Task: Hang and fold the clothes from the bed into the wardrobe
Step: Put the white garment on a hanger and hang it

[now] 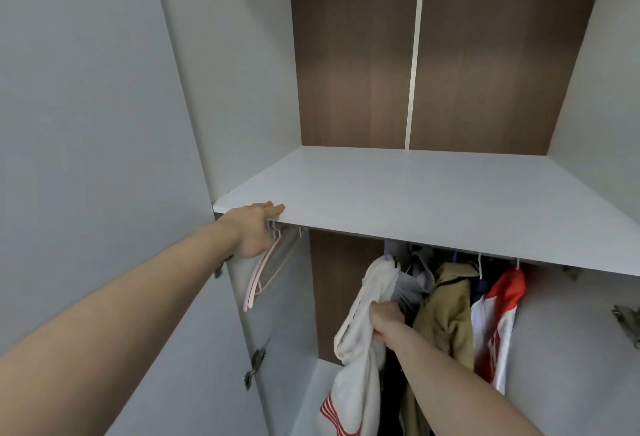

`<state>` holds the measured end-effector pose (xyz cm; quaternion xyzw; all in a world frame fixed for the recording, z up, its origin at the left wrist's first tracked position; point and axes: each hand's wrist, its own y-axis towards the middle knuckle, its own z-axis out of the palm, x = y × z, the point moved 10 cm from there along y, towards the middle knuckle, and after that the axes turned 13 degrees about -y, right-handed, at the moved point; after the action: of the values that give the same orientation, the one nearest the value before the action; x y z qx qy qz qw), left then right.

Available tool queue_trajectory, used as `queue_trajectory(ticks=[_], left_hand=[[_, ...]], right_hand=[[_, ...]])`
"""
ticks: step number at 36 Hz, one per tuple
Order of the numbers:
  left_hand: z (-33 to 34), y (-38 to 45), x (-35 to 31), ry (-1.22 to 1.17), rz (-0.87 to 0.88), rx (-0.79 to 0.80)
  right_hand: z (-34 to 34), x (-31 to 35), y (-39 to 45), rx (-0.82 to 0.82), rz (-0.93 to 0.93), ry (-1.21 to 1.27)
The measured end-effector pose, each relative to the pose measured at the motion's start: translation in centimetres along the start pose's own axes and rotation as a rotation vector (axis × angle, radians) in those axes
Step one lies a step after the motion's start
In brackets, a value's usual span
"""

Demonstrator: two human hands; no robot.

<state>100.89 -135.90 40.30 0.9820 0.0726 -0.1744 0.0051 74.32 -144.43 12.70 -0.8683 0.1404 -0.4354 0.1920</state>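
The white wardrobe shelf [433, 193] crosses the view, with the hanging space below it. My left hand [252, 231] reaches to the shelf's front left corner, its thumb lying along the edge. Its other fingers are hidden under the shelf, right at the hooks of two pink hangers [266, 269] that hang there bare. My right hand [386, 321] grips a bunched white garment with red stripes [356, 359], which hangs from the rail. To its right hang a grey garment [412, 288], a mustard-yellow jacket [446, 314] and a white and red top [498, 311].
The open left door [86, 158] stands close beside my left arm, with metal hinges [254, 363] on the wardrobe's side wall. Another hinge [627, 321] sits at the right edge. The back panel [353, 55] is brown wood.
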Motion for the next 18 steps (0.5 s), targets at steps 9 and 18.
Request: queue_trajectory(ticks=[9, 18], left_hand=[[0.2, -0.4, 0.1, 0.021, 0.036, 0.000], [1.2, -0.2, 0.6, -0.006, 0.052, -0.012]], right_hand=[[1.0, -0.4, -2.0, -0.032, -0.141, -0.226], [2.7, 1.1, -5.9, -0.286, -0.414, -0.216]])
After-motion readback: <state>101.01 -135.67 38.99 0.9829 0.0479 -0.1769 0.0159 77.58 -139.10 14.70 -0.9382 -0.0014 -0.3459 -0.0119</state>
